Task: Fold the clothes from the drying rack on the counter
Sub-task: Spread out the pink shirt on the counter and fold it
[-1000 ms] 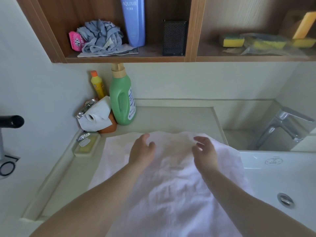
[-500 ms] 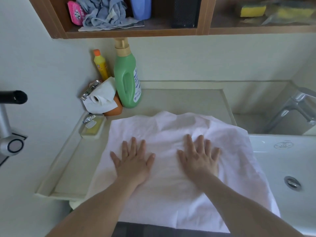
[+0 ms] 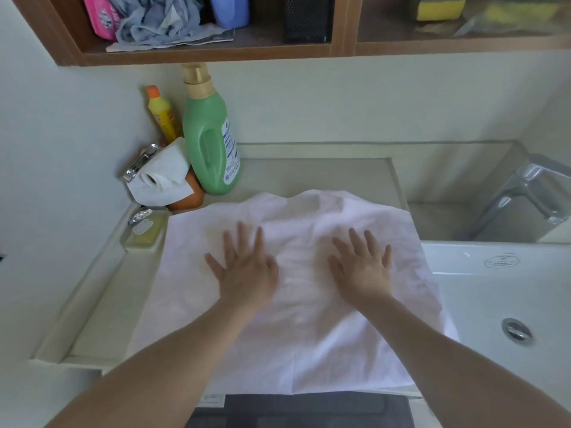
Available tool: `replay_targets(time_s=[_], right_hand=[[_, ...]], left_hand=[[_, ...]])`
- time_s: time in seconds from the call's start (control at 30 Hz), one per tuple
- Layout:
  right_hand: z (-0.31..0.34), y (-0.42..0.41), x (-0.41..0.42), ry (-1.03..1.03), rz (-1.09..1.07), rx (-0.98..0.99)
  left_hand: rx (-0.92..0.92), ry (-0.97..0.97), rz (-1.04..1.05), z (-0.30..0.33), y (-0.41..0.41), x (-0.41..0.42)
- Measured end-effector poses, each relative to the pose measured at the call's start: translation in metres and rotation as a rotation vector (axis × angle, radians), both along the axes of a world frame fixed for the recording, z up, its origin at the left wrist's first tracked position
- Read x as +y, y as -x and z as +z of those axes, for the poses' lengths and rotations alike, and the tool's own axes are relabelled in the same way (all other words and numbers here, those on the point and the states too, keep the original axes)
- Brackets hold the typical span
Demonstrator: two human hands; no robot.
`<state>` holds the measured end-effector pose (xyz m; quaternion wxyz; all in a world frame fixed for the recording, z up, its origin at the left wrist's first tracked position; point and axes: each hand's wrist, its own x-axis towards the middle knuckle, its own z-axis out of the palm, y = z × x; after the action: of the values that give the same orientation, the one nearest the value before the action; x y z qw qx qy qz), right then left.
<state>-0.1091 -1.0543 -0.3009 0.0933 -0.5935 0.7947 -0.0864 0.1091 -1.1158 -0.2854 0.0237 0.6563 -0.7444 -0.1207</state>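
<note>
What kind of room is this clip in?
Likely a bathroom or laundry corner: a white basin with a chrome tap, a green detergent bottle on the counter, and sponges on the shelf.

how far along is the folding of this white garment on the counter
Done: the white garment lies spread on the counter, its right edge over the sink. In hand: left hand and right hand press flat on it, smoothing. Left: no fold shows yet, so the folding itself remains.
</note>
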Motion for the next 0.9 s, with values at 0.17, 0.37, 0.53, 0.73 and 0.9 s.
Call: replay_targets(time_s=[0.17,0.37,0.53,0.73,0.9], right_hand=[[-0.014,0.023,0.019,-0.136,-0.026,0.042],[-0.012,0.085,0.044,-0.127,-0.241,0.018],[0.000,0.076,0.039,-0.199,-0.239,0.124],[0.016,-0.014,0.026,-0.060,0.148,0.035],[0.003,-0.067,0.028,-0.143,0.230,-0.053]], left_hand=[[-0.036,-0.103,-0.225,-0.020,0.060,0.027],[-0.101,-0.112,-0.225,-0.026,0.062,0.019],[-0.068,-0.277,-0.251,-0.012,0.061,0.004],[0.003,-0.092,-0.331,-0.002,0.032,0.034],[-0.097,-0.119,-0.254,-0.016,-0.034,0.056]])
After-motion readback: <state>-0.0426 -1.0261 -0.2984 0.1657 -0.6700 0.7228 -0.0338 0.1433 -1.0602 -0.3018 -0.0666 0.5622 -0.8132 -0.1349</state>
